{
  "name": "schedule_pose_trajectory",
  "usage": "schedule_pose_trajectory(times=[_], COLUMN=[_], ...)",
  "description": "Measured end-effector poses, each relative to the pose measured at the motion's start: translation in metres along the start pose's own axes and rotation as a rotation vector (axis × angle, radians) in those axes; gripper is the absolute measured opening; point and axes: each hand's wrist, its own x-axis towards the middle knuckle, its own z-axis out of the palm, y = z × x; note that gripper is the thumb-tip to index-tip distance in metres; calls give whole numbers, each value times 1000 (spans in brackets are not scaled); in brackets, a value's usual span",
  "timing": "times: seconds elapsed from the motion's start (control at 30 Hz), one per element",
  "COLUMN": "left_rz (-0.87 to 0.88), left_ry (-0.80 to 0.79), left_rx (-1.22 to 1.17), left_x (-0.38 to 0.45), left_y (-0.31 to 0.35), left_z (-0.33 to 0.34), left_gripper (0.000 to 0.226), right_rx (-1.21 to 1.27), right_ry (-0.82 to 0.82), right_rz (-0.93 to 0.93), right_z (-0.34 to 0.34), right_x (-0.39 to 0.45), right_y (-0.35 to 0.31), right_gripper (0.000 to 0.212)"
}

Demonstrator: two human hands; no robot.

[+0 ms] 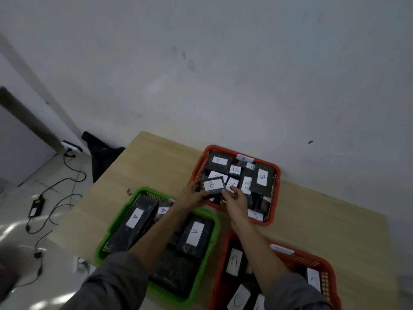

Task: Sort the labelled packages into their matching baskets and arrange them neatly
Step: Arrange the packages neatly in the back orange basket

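Head view: left hand (194, 195) and right hand (234, 199) both grip B package (211, 186) over near-left edge of B basket (274, 167). Basket crowded, packages tilted; risk: it lands crooked or catches the rim. A basket (116, 220) and C basket (223, 253) near, on table (156, 157).

Black power adapter (36, 206) and cables (67, 175) on tiled floor (20, 231).
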Motion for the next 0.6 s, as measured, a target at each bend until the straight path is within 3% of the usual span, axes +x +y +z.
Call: schedule_pose_trajectory(times=[0.17, 0.37, 0.6], left_rz=[-31, -68, -99], left_ry=[40, 127, 367], left_rx=[48, -17, 5], left_x=[44, 94, 142], left_y=[20, 40, 41], left_z=[10, 26, 54], left_gripper=[46, 20, 45], right_rx=[19, -284, -423], right_ry=[-19, -109, -98], right_rz=[-9, -91, -144], right_z=[12, 33, 14], right_x=[44, 84, 103], right_y=[-29, -52, -33], right_gripper=[37, 36, 30])
